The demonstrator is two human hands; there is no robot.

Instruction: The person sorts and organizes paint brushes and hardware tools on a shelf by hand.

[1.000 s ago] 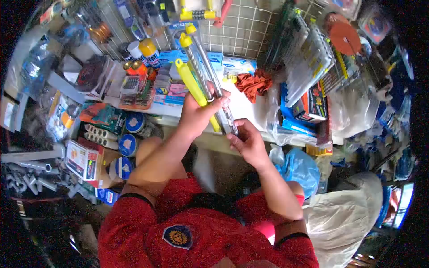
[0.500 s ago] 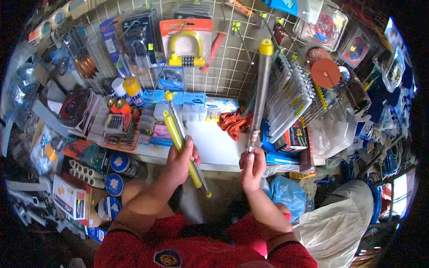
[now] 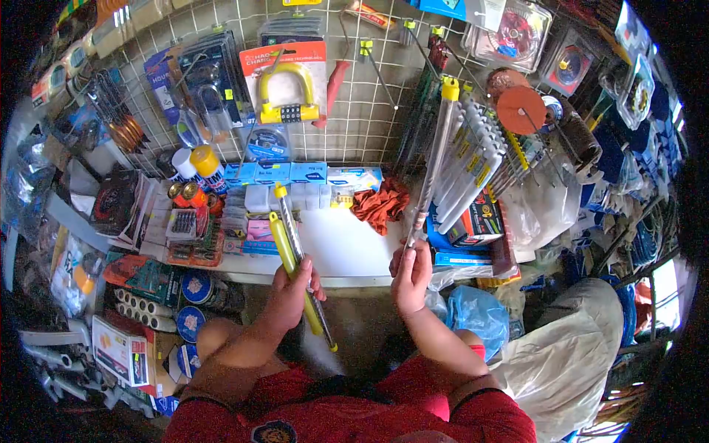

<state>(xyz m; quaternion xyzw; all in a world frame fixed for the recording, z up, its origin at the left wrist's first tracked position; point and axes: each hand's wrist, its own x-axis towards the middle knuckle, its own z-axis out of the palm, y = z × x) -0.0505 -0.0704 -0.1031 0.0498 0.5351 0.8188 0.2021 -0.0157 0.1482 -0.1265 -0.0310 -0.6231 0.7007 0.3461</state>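
Observation:
My left hand (image 3: 291,288) grips two long tubes (image 3: 292,251) together: one solid yellow, one clear with a yellow cap and a drill bit inside. They slant up to the left over the white shelf (image 3: 347,247). My right hand (image 3: 410,275) holds the lower end of a third clear tube (image 3: 433,161) with a yellow cap. That tube points up and to the right, its cap level with the rack of similar tubes (image 3: 473,166) hanging on the wire grid.
A wire grid wall (image 3: 369,111) carries a yellow padlock pack (image 3: 284,81), a red-handled tool and disc packs. Boxes, spray cans (image 3: 207,166) and an orange rag (image 3: 380,203) crowd the shelf. Tape rolls lie lower left; blue and white bags (image 3: 561,354) sit right.
My right hand has pulled one clear tube out of the bundle and raised it toward the rack at right. My left hand has dropped slightly with the other two tubes.

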